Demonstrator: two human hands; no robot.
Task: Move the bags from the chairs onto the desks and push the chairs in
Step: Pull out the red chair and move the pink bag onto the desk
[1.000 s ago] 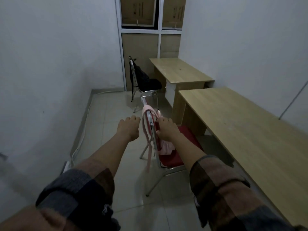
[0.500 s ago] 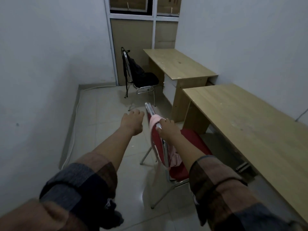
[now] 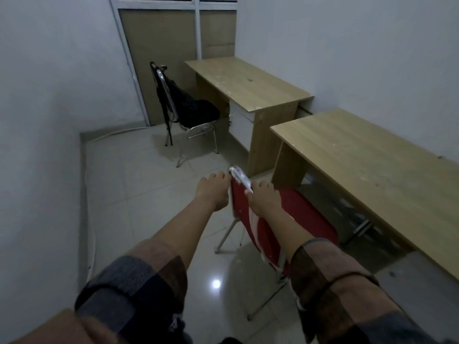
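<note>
A red chair (image 3: 298, 214) with a chrome frame stands pulled out from the near wooden desk (image 3: 360, 157). My right hand (image 3: 260, 198) is closed over the top of its backrest, on a pink bag's strap. A pale strip of the pink bag (image 3: 251, 219) shows under my wrist; the rest is hidden by my forearm. My left hand (image 3: 213, 192) is behind the backrest's top corner, fingers loosely curled, fingertips at the chrome frame, holding nothing. Farther back a black chair (image 3: 198, 110) carries a black bag (image 3: 173, 93) on its backrest, beside the far desk (image 3: 248, 83).
White walls close in on the left and right. A white cable (image 3: 111, 134) runs along the floor's left edge. The tiled floor (image 3: 139, 182) lies open between the two chairs. A window frame with brown panels (image 3: 159, 45) fills the far wall.
The view has closed in and tilted down. The pink strap has come off the top of the chair's backrest, which now shows bare chrome. My left hand has reached the frame's corner.
</note>
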